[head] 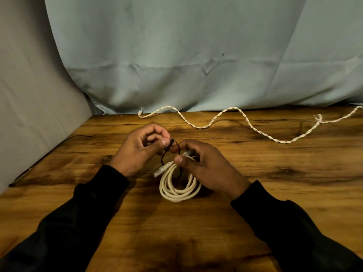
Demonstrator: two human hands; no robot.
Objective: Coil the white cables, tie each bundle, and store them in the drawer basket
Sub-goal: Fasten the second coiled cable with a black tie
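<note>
The coiled white cable sits at the centre of the frame, just below both hands, over the wooden table. Its loops form a rough ring, and a clear plug end projects from the upper left of the ring.

The right hand grips the top of the coil: the thumb presses the strands from the near side and the curled fingers close around them from behind. The forefinger tip also touches the thin black tie.

The left hand, just left of centre, pinches the upper end of the black tie between thumb and forefinger. The tie runs down from this pinch and passes around the gathered strands.

A second, twisted white cable lies uncoiled across the upper right of the table, in waves, well apart from the hands.

A pale blue cloth hangs behind the table; a grey cloth covers the left side. Both forearms wear black sleeves.
</note>
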